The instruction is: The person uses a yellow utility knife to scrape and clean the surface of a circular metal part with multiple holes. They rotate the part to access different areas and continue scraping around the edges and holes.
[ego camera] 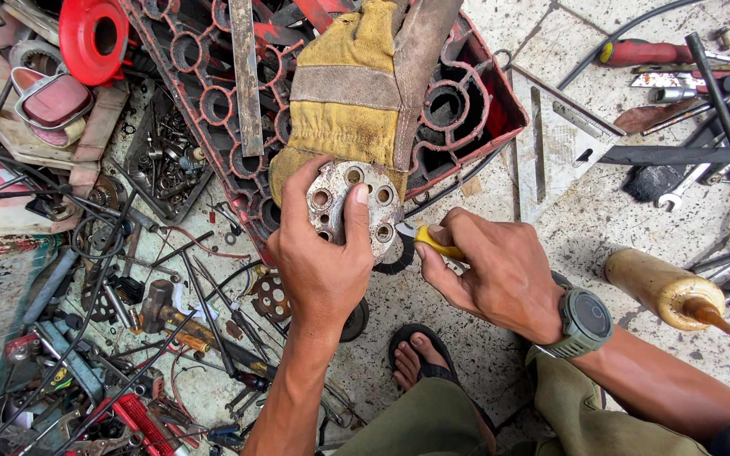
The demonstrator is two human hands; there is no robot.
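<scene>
My left hand (pixel 321 262) grips a worn round metal disc (pixel 353 205) with several holes, thumb and fingers around its rim. It is held against a yellow leather work glove (pixel 350 93) lying on a red plastic crate (pixel 466 101). My right hand (pixel 487 270), with a grey watch at the wrist, is closed on a yellow-handled tool (pixel 434 242) whose tip points at the disc's right edge. The tool's blade is mostly hidden.
Tools, rods and bolts litter the floor at left, including a hammer (pixel 162 308) and a perforated disc (pixel 269 295). A yellowish bottle (pixel 665 291) lies at right near wrenches and a red-handled screwdriver (pixel 640 52). My sandaled foot (pixel 420 359) rests below.
</scene>
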